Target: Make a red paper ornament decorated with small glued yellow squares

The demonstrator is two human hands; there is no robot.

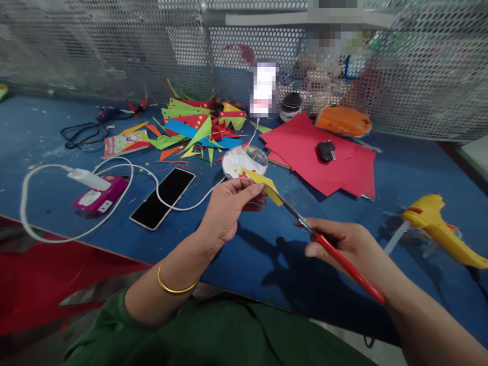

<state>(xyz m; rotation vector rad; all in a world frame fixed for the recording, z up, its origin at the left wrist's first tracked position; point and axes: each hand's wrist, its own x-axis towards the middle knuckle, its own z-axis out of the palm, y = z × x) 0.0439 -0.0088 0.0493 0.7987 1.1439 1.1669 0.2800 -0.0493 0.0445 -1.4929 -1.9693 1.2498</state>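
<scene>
Between thumb and fingers, my left hand (238, 206) pinches a strip of yellow paper (272, 192). My right hand (339, 241) grips red-handled scissors (346, 264), whose metal blades reach up and left onto the paper. How far the blades are apart is hard to make out. Just behind the paper stands a clear round bowl (263, 156) with white material and small red and yellow paper bits in it. My right fingers partly hide the scissor handles.
Coloured paper scraps (190, 122) are heaped at the back. Red sheets (324, 168) bear a key (326, 151). A yellow glue gun (434, 218) lies right. Left are a phone (163, 198), a purple power adapter (102, 195) and a looping white cable (25, 198). A perforated metal screen (152, 51) stands behind.
</scene>
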